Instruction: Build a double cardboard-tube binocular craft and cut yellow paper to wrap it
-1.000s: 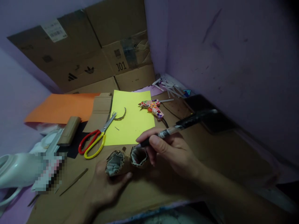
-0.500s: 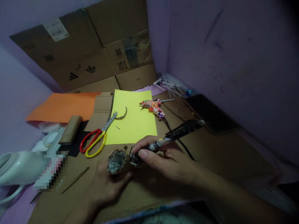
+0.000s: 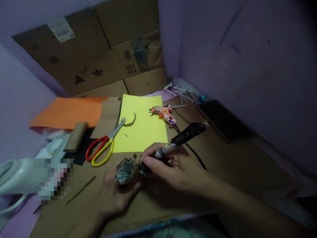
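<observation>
My left hand (image 3: 112, 195) grips two short cardboard tubes (image 3: 126, 170) lying side by side on the brown cardboard work surface (image 3: 223, 172), their open ends facing away from me. My right hand (image 3: 178, 168) pinches a long black tool (image 3: 183, 137) like a pen; it has a silver neck, and a black cord trails from it. The tool's tip sits inside the open end of the right tube.
Red and yellow scissors (image 3: 104, 147) lie left of a yellow sheet (image 3: 142, 124). A patterned glue gun (image 3: 164, 112) rests at its right edge. Orange paper (image 3: 69, 110), cardboard pieces, a white jug (image 3: 17, 178) and flattened boxes (image 3: 99, 49) lie around. Purple walls close in the corner.
My right hand has lowered the tool and pushed its tip down into the right tube's opening. The tool's rear end dropped and swung left. My left hand stayed put.
</observation>
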The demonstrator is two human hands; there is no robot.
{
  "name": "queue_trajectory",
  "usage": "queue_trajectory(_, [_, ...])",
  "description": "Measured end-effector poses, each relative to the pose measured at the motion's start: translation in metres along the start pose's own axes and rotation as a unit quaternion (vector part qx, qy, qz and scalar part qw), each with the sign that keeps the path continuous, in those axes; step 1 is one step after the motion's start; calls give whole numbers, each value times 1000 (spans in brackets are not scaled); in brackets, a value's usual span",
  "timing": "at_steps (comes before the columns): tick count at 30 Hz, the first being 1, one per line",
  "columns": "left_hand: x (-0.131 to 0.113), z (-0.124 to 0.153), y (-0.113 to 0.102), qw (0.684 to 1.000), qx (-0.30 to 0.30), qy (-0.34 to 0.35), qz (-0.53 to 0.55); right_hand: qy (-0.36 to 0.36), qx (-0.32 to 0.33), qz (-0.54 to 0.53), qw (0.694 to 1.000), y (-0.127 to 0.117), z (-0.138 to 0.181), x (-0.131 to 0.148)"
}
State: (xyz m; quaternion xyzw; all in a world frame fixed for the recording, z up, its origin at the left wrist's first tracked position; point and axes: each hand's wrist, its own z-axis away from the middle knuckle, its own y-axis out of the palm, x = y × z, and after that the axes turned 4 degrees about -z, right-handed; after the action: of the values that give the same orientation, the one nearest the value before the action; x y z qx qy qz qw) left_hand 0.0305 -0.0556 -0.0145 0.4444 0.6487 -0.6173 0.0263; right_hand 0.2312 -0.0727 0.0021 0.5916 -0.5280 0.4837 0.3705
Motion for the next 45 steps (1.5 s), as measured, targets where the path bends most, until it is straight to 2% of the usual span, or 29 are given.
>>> queue_trajectory(6, [-1,-1,-1,1000,18,-8,4,39,6,-6,999,1,0,0])
queue_trajectory(20, [-1,-1,-1,998,21,-4,-51,22,-17,-6,1000,5,0,3])
queue_trajectory(23, [1,1,-2,998,29,-41,-28,20,-38,-23,999,3,0,2])
queue_trajectory(26, [4,3,-2,991,45,-114,48,24,-41,-78,996,0,0,2])
queue_trajectory(31, [9,2,-4,955,51,-182,228,8,-54,-102,993,-5,5,0])
queue_trajectory(36, [13,4,-3,875,25,-200,441,10,-111,-128,986,-10,-2,5])
queue_trajectory(38, [15,5,-2,849,15,-201,488,14,-125,-143,982,-11,-12,8])
queue_trajectory(42, [16,-5,-7,822,-10,-196,535,24,-108,-175,978,-10,-39,11])
queue_trajectory(45, [9,-20,-17,788,15,-180,589,34,-94,-188,977,-5,-56,8])
